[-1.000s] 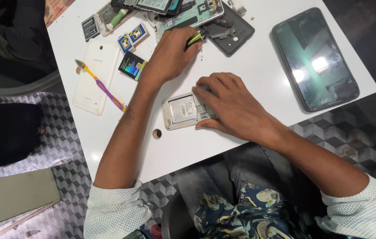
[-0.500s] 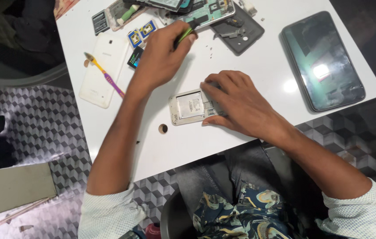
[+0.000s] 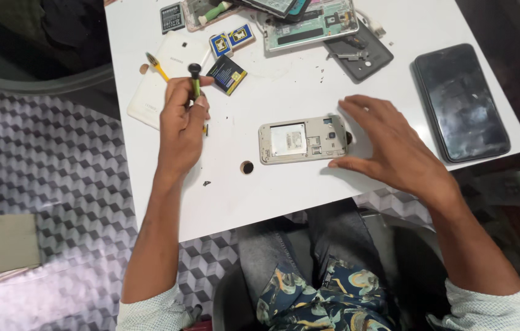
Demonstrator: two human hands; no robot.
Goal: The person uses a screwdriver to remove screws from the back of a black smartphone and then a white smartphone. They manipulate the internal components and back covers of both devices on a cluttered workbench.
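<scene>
The phone (image 3: 301,139) lies flat on the white counter (image 3: 272,196), close to the front edge, with its back side up. Its back cover is off and the spot for the battery shows bare and silver, so the opening part looks done. The left hand (image 3: 183,125) is clenched around a thin green screwdriver (image 3: 195,78), held upright with its black cap on top and its tip pointing down at the counter. This hand is off to the left of the phone, not touching it. The right hand (image 3: 388,144) is open with fingers spread; it hovers just beside the right end of the phone, and the thumb looks like it is touching the counter near the phone's corner. It grips nothing. A white back cover (image 3: 156,92) lies behind the left hand, with a yellow and purple tool (image 3: 156,66) resting across it. Small batteries (image 3: 228,73) sit near it. A circuit board (image 3: 309,26) and a dark frame (image 3: 358,52) lie farther back. A big black phone (image 3: 461,101) lies screen up on the right. I think the screws inside the phone are what is left, since the screwdriver is ready but not on the phone yet.
</scene>
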